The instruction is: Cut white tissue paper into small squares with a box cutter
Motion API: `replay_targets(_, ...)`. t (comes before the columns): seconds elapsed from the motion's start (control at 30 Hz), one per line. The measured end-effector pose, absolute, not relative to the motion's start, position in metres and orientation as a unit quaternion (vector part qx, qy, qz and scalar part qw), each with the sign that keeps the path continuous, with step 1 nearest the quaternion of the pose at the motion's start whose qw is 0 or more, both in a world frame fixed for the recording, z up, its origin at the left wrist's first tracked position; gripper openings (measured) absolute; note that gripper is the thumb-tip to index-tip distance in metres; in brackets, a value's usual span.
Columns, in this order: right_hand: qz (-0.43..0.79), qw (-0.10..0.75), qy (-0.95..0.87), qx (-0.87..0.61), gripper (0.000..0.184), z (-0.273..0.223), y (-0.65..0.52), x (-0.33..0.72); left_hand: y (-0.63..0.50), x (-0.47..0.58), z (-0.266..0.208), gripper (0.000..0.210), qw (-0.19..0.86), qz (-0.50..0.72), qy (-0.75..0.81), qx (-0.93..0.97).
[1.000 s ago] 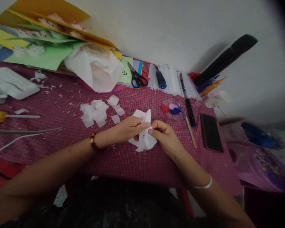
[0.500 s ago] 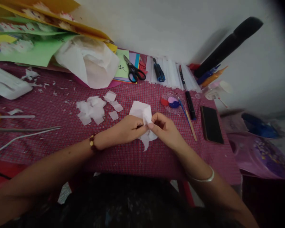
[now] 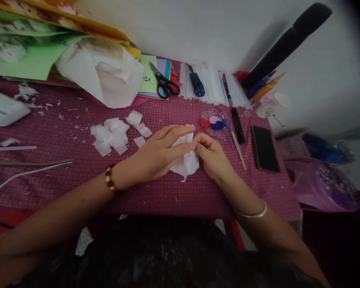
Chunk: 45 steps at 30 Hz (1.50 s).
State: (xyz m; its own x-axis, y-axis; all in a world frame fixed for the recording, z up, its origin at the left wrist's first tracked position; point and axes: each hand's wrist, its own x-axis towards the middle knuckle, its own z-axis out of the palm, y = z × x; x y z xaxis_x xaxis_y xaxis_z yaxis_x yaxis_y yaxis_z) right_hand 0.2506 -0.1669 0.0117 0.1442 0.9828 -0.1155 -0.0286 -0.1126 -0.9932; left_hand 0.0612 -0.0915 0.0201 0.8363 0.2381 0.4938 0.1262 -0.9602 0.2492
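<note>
A thin white piece of paper (image 3: 184, 162), creased and with a ragged lower edge, lies between my hands on the checked cloth. My left hand (image 3: 156, 154) rests over its left side with the fingers stretched out, covering much of the sheet. At the paper's right edge, my right hand (image 3: 211, 154) pinches it between thumb and bent fingers. To the left of my left hand is a heap of small white paper squares (image 3: 111, 134). A few loose squares (image 3: 134, 117) lie beside the heap, one partly behind my hand.
Black-handled scissors (image 3: 165, 83), a blue cutter (image 3: 197, 82) and clear plastic sleeves (image 3: 211, 86) line the wall side. Rightward are a paint palette (image 3: 213, 121), a paintbrush (image 3: 230, 130), a black marker (image 3: 238, 125) and a phone (image 3: 264, 148). Crumpled white paper (image 3: 103, 72) sits at upper left.
My left hand has gone from pinching the paper to lying flat over it, fingers extended. My right hand still pinches the paper's edge. The whole view has shifted slightly.
</note>
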Motion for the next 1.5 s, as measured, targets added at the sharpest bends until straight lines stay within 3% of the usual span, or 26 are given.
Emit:
replay_targets(0.27, 0.558, 0.501, -0.383, -0.539, 0.041, 0.012, -0.167, 0.247, -0.093, 0.067, 0.018, 0.021, 0.111, 0.309, 0.096, 0.940)
replay_targets(0.5, 0.495, 0.508, -0.415, -0.570, 0.044, 0.011, -0.167, 0.248, -0.094, 0.064, 0.022, 0.017, 0.119, 0.301, 0.101, 0.941)
replay_targets(0.77, 0.410, 0.495, -0.477, -0.600, 0.031, 0.014, -0.171, 0.248, -0.096, 0.062, 0.025, 0.019, 0.141, 0.268, 0.106, 0.947)
replay_targets(1.03, 0.399, 0.501, -0.483, -0.597, 0.025, 0.012, -0.170, 0.248, -0.090, 0.067, 0.013, 0.021, 0.110, 0.301, 0.075, 0.944)
replay_targets(1.27, 0.428, 0.507, -0.463, -0.588, 0.027, 0.008, -0.169, 0.249, -0.085, 0.071, 0.016, 0.025, -0.076, 0.345, 0.108, 0.929)
replay_targets(1.5, 0.440, 0.477, -0.500, -0.574, 0.029, 0.017, -0.170, 0.247, -0.089, 0.072, 0.021, 0.030, -0.103, 0.377, 0.085, 0.917)
